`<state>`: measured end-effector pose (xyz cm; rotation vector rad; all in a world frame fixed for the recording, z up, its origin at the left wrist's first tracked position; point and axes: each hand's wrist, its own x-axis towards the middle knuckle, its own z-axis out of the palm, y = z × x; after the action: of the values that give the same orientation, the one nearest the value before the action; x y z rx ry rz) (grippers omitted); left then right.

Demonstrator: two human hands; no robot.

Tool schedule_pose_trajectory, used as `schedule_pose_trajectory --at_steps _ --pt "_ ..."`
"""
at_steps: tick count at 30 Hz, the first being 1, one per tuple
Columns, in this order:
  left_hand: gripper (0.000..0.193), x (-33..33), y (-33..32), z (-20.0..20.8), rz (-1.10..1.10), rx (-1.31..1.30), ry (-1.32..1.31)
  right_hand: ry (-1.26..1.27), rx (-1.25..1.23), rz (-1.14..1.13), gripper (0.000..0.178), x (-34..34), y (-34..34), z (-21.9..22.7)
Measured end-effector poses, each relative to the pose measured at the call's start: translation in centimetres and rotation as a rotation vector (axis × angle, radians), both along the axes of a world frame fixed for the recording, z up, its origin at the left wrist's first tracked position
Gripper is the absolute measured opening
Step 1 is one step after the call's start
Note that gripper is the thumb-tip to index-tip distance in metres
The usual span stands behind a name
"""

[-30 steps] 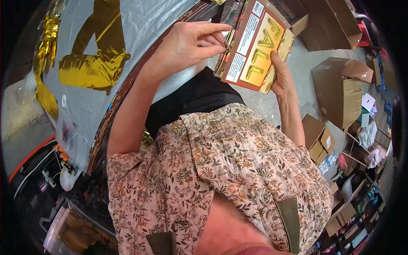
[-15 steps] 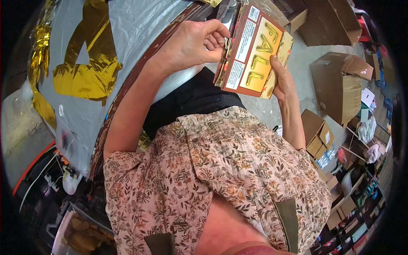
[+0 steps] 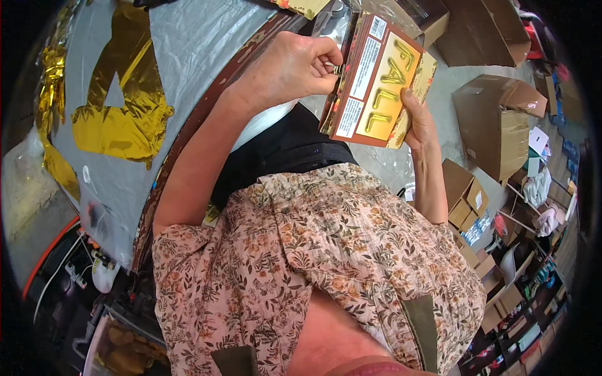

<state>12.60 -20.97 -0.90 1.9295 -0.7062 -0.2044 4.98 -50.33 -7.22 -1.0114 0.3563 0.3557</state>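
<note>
In my right hand (image 3: 419,119) is a brown-and-gold cardboard package (image 3: 352,94) with pictured gold balloon letters and white label panels. The thumb lies on its right edge, while the other fingers are hidden behind it. At its left edge, layered like stacked card, my left hand (image 3: 307,67) is closed in a pinch. Something small and pale shows at those fingertips, too small to name. A deflated gold foil balloon (image 3: 128,128) lies flat on the plastic-covered table to the left.
Grey plastic sheeting (image 3: 200,31) covers the table, whose worn brown edge runs beside my left forearm. Another gold printed card (image 3: 304,6) sits at the far table edge. Cardboard boxes (image 3: 489,125) stand on the floor to the right, with cluttered shelves beyond. A clear bin (image 3: 122,344) is at lower left.
The view has shifted slightly. My left hand stays at the package's left edge, its fingertips moved a little, with the small pale bit now showing more. My right hand keeps its hold.
</note>
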Motion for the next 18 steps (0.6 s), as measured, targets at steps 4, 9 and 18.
schedule_pose_trajectory --at_steps 4,9,18 --pt "0.015 0.2 0.0 -0.3 -0.01 0.025 -0.015 0.008 0.014 0.002 0.061 -0.3 -0.2 -0.2" --pt "0.014 0.5 -0.5 -0.9 -0.02 0.037 -0.078 0.024 0.042 -0.019 0.061 -0.3 -0.4 -0.7" --pt "0.012 1.1 -0.9 -1.8 -0.192 0.096 -0.218 0.038 0.025 0.024 0.06 -0.4 -1.9 -1.1"
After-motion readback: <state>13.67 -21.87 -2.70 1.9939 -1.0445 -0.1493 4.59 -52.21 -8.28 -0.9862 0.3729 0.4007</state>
